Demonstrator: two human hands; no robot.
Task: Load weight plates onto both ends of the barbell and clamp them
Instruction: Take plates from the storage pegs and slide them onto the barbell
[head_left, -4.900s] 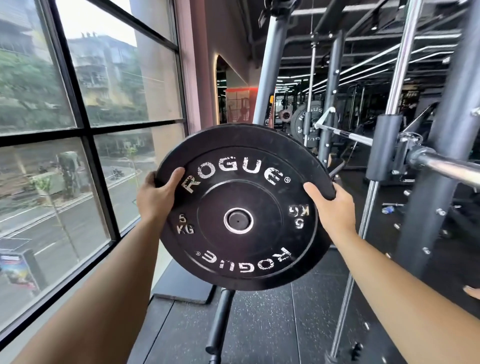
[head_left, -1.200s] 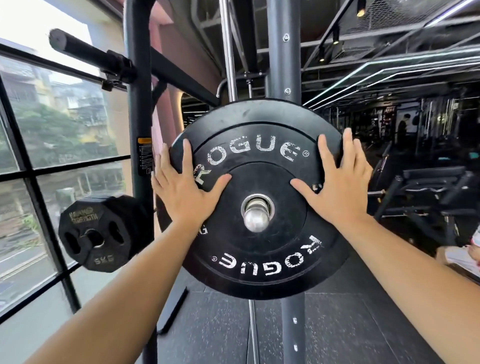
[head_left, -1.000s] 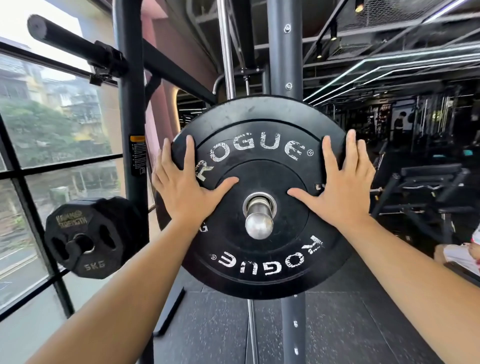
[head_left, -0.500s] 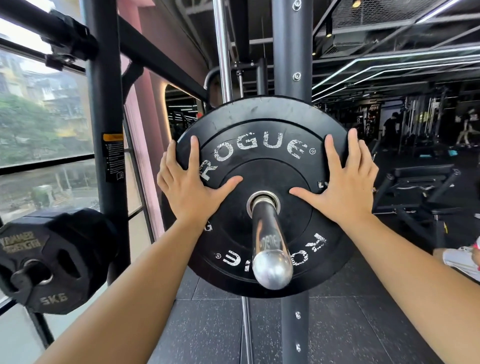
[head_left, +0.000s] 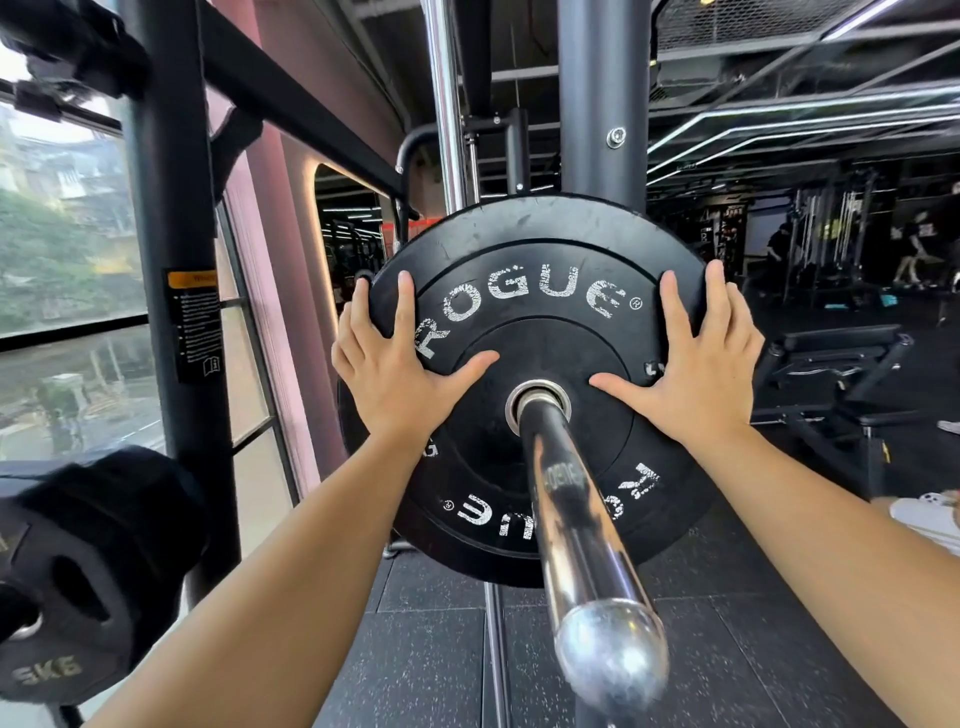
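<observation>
A black ROGUE bumper plate (head_left: 535, 270) hangs on the chrome barbell sleeve (head_left: 576, 514), which runs from the plate's hub toward me and ends in a rounded tip at the lower middle. My left hand (head_left: 400, 374) presses flat on the plate's left face, fingers straight and spread, some fingers past the rim. On the right face my right hand (head_left: 696, 369) presses flat in the same way. No clamp is in view.
Dark rack uprights (head_left: 176, 312) stand left and behind the plate (head_left: 602, 104). A black 5 kg plate (head_left: 67, 571) hangs on a peg at the lower left. Windows fill the left side. A bench (head_left: 836, 358) and people stand at the right, over a rubber floor (head_left: 431, 660).
The plate went from carried in both hands to threaded on the sleeve. Over the last second it slid farther along, so more bare sleeve shows toward me. My palms stay flat on it.
</observation>
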